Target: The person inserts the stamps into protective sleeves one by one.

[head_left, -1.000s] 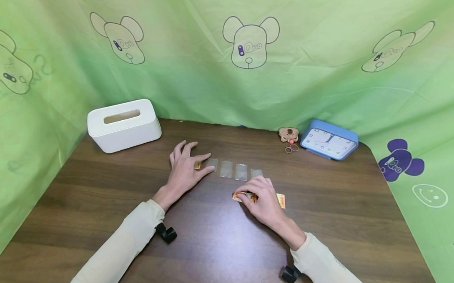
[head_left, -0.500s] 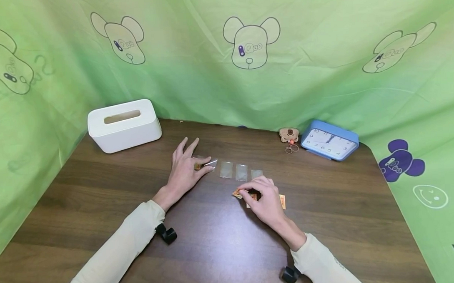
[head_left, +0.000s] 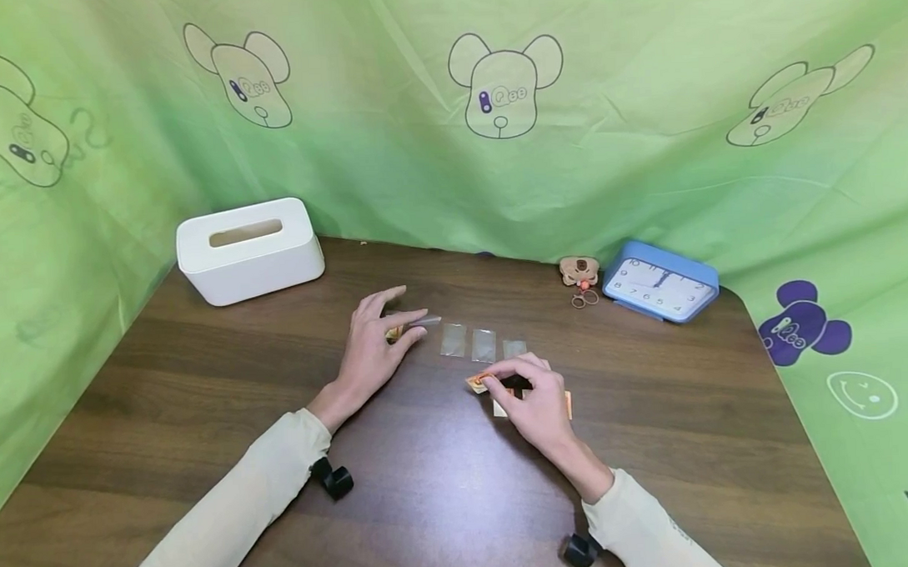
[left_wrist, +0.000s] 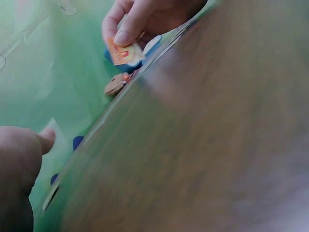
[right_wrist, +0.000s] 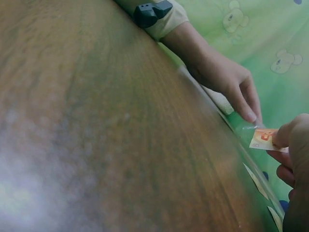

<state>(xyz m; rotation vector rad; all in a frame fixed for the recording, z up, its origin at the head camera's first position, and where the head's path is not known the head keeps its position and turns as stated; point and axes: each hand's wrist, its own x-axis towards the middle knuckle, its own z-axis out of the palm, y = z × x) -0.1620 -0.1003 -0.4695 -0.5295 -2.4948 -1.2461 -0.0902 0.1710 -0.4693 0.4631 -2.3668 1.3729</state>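
– Right of centre on the bench (head_left: pixel 431 501), what is held?
– An orange note (head_left: pixel 477 384), pinched by the right hand (head_left: pixel 535 402). Farther left, one clear sleeve (head_left: pixel 427 320) is pinched by the left hand (head_left: pixel 369 345).
– And how much is done?
– One of each is taken up, held apart. Three flat sleeves (head_left: pixel 484 346) seem untouched; orange pieces (head_left: pixel 501 408) are partly hidden by the right hand. Whether the orange scrap (head_left: pixel 393 332) beside the left palm is sleeved cannot be told.
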